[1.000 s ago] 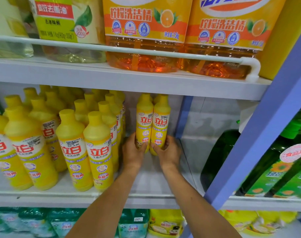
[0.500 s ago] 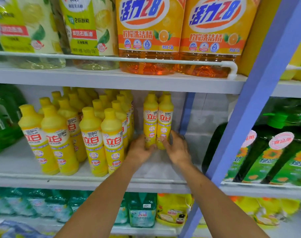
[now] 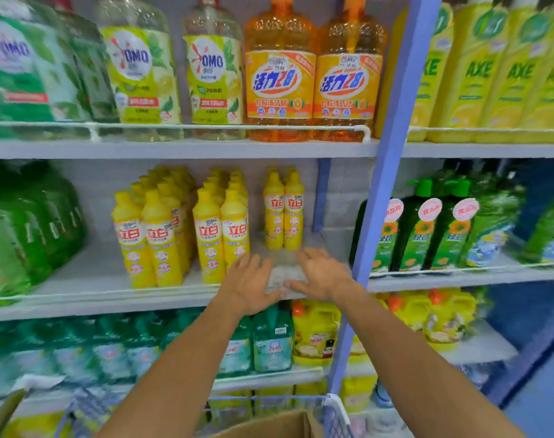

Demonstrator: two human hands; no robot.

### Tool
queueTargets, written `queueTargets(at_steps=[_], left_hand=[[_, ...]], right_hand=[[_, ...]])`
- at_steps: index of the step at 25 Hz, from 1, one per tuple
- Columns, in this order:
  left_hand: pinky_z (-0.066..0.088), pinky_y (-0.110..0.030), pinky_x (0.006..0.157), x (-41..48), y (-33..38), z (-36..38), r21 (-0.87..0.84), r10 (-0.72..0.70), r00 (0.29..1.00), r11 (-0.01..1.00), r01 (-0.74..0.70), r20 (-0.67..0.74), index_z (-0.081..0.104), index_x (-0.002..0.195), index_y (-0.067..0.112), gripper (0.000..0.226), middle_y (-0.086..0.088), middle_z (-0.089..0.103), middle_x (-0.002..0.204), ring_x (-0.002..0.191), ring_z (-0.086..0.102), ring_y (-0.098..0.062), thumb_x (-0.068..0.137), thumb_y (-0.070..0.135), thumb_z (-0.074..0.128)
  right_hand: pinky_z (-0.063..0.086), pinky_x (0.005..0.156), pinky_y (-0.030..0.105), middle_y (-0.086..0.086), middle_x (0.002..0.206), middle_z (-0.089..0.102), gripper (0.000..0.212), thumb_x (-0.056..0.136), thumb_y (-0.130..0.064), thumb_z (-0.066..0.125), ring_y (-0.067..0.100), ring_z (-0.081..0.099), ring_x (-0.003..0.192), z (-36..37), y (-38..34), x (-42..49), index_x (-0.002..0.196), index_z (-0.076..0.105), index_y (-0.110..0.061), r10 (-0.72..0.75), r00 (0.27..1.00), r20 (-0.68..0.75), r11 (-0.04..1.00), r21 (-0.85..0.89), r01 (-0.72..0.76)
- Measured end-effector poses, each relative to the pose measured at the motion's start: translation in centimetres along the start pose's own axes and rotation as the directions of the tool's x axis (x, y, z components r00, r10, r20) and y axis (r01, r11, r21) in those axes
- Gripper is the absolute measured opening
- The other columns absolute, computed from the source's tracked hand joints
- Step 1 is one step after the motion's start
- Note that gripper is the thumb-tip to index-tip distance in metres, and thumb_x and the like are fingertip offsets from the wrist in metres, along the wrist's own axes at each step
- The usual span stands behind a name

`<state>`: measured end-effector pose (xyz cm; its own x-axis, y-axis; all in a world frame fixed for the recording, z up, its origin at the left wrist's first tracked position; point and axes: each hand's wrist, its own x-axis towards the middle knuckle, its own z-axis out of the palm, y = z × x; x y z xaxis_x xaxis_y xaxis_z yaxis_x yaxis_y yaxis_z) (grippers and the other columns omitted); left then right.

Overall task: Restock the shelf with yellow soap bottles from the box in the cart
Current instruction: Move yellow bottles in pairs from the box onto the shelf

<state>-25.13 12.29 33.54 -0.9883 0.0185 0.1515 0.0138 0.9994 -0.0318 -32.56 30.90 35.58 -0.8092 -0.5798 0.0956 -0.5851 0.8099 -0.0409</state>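
Observation:
Two yellow soap bottles (image 3: 283,213) stand side by side at the back right of the middle shelf (image 3: 95,281). Left of them stand rows of several matching yellow bottles (image 3: 180,229). My left hand (image 3: 248,281) and my right hand (image 3: 321,273) hover over the shelf's front edge, fingers relaxed, holding nothing, a short way in front of the two bottles. The cardboard box (image 3: 275,425) shows at the bottom edge inside the wire cart (image 3: 337,412).
A blue upright post (image 3: 386,172) stands just right of my right hand. Large orange detergent bottles (image 3: 313,77) sit on the shelf above. Green bottles (image 3: 427,229) fill the right bay, and green and yellow refill packs (image 3: 288,336) the shelf below.
Both hands have let go of the two yellow bottles and drawn back toward the shelf's front edge. The camera has pulled back, bringing the cart and box into view.

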Motion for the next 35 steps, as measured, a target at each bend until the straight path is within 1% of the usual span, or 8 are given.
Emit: queueTargets(at_steps=[4,8,10,14,18,23,30,35], left_hand=[[0.031,-0.048,0.114,-10.0,-2.8,0.7,0.010,-0.079,0.996,0.997,0.078,0.049,0.025,0.154,0.016,0.093,-0.015,0.040,0.150,0.139,0.034,-0.035,0.086,0.077,0.042],[0.025,-0.052,0.119,-18.2,-6.4,2.5,0.021,-0.217,0.952,0.976,0.218,0.215,0.019,0.157,0.016,0.095,-0.017,0.032,0.156,0.146,0.027,-0.037,0.088,0.077,0.041],[0.027,-0.053,0.117,-21.1,-8.0,4.0,0.029,-0.262,0.930,0.964,0.264,0.258,0.021,0.156,0.015,0.095,-0.018,0.034,0.154,0.144,0.029,-0.038,0.088,0.077,0.041],[0.031,-0.050,0.115,-25.1,-9.8,8.9,-0.002,-0.298,0.901,0.949,0.314,0.315,0.026,0.154,0.014,0.092,-0.019,0.037,0.152,0.141,0.035,-0.038,0.088,0.076,0.043],[0.027,-0.050,0.119,-28.0,-8.9,16.9,-0.073,-0.337,0.811,0.905,0.419,0.479,0.031,0.152,0.017,0.090,-0.017,0.034,0.156,0.146,0.030,-0.036,0.085,0.075,0.049],[0.024,-0.048,0.117,-30.2,-5.9,23.9,-0.044,-0.355,0.711,0.878,0.476,0.607,0.028,0.153,0.011,0.092,-0.022,0.032,0.155,0.144,0.032,-0.038,0.087,0.071,0.051],[0.038,-0.046,0.107,-30.5,-5.3,33.5,-0.088,-0.322,0.632,0.844,0.528,0.704,0.042,0.137,0.013,0.076,-0.018,0.047,0.142,0.133,0.043,-0.037,0.086,0.068,0.054],[0.038,-0.048,0.111,-32.0,-7.1,43.4,-0.113,-0.298,0.540,0.791,0.601,0.787,0.030,0.150,0.016,0.087,-0.018,0.040,0.151,0.137,0.037,-0.040,0.085,0.069,0.056]], right_hand=[[0.036,0.114,0.046,0.012,0.159,0.033,0.086,0.090,-0.069,0.051,0.033,0.033,0.144,1.4,-7.5,-5.4,0.154,0.030,-0.015,-0.055,0.998,0.036,0.996,-0.061,0.058],[0.039,0.113,0.047,0.011,0.160,0.031,0.089,0.091,-0.070,0.049,0.033,0.032,0.145,4.0,-14.7,-8.7,0.157,0.026,-0.014,-0.155,0.984,0.083,0.986,-0.055,0.160],[0.041,0.110,0.048,0.011,0.159,0.033,0.088,0.092,-0.069,0.048,0.033,0.033,0.144,5.8,-17.7,-9.4,0.156,0.027,-0.013,-0.201,0.973,0.110,0.977,-0.044,0.207],[0.045,0.106,0.048,0.012,0.148,0.045,0.080,0.093,-0.067,0.049,0.033,0.041,0.137,11.7,-21.4,-10.6,0.149,0.038,-0.011,-0.251,0.951,0.181,0.967,-0.003,0.256],[0.045,0.106,0.050,0.012,0.148,0.045,0.077,0.093,-0.064,0.052,0.034,0.041,0.137,19.3,-20.6,-11.8,0.147,0.040,-0.011,-0.242,0.907,0.344,0.969,0.033,0.245],[0.046,0.105,0.050,0.013,0.153,0.041,0.078,0.091,-0.064,0.053,0.035,0.043,0.138,27.8,-17.5,-14.3,0.147,0.043,-0.011,-0.200,0.848,0.491,0.979,0.070,0.191],[0.049,0.100,0.048,0.014,0.138,0.051,0.070,0.091,-0.065,0.052,0.036,0.047,0.130,37.9,-12.8,-15.7,0.136,0.050,-0.010,-0.127,0.760,0.637,0.992,0.066,0.111],[0.051,0.096,0.046,0.012,0.135,0.055,0.070,0.090,-0.067,0.051,0.035,0.053,0.126,47.2,-11.1,-16.4,0.135,0.053,-0.013,-0.014,0.681,0.732,0.999,0.040,-0.023]])
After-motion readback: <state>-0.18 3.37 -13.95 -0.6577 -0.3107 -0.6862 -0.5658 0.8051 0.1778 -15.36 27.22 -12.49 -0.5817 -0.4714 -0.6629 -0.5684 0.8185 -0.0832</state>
